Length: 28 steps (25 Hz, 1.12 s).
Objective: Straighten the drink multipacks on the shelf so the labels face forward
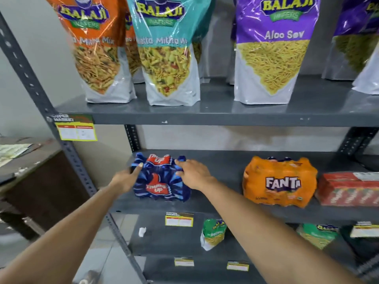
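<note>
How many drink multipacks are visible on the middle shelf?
3: the blue Thums Up pack at left between both hands, the orange Fanta pack in the middle, the red pack cut off at right. More may be hidden.

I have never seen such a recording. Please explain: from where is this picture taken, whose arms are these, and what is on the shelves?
A camera worn on a person's head looks forward and down. No machine here: the arms are that person's. The left hand and right hand grip the two sides of a blue Thums Up multipack on the middle shelf. To its right stand an orange Fanta multipack and a red pack. Snack bags stand on the shelf above.
</note>
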Available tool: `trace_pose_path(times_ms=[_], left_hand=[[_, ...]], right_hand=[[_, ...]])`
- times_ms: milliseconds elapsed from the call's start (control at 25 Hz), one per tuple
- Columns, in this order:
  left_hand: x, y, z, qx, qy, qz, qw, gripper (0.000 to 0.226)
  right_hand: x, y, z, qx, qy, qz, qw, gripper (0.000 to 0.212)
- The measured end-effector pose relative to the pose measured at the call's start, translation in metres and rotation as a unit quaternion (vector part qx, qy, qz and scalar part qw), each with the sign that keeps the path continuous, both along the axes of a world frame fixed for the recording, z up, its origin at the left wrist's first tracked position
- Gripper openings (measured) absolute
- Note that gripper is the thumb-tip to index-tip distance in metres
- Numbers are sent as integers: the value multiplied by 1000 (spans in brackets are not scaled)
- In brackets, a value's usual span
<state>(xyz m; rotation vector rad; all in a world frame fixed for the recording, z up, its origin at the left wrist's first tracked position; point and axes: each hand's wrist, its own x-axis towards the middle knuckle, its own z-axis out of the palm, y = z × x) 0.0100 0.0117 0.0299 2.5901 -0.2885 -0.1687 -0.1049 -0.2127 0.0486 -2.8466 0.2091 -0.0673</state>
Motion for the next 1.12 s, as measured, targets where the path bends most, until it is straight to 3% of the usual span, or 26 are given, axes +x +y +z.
trace_pose_path(times_ms=[560,840,1000,1080,1120], left_hand=[[-25,-69,8,24,0,-172,985,52],[-35,-72,7,4,0,-154,988,58],[-46,-70,14,-12,36,-129,991,65],[-60,-65,14,14,10,-98,995,65],[-67,-62,14,43,-44,-89,994,63]], right_hand=[[-58,-55,-13,38,-46,-187,980,47],[-64,-51,-11,34,-36,-213,976,48],[-71,-44,0,1,36,-191,981,56],[-83,-41,5,-41,53,-177,982,60],[-89,-42,9,-83,28,-170,982,58]])
